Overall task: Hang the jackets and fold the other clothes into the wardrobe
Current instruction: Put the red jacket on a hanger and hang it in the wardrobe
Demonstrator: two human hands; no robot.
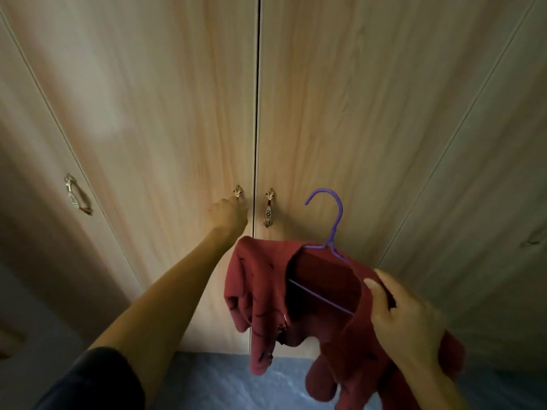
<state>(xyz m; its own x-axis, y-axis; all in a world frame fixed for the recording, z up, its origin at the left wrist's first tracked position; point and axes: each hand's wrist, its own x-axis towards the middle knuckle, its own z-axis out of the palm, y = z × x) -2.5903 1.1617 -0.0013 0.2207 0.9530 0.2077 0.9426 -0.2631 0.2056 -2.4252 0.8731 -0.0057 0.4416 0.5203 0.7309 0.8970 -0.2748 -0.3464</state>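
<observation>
The light is dim and warm. A pale patch of glare lies on the left wardrobe door (124,113). The corners are dark, the edges bend outward, and the picture is slightly soft.

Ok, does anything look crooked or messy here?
Yes. The red jacket sits bunched and lopsided on the tilted purple hanger, gripped by the right hand, fabric slumping in folds on one side. The wardrobe doors look shut; the left hand grips a door handle.

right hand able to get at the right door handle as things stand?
Probably not freely: the right hand grips the red jacket on its purple hanger. The right door handle itself is uncovered, just above the jacket. The left hand, on the left door handle, sits closer.
</observation>
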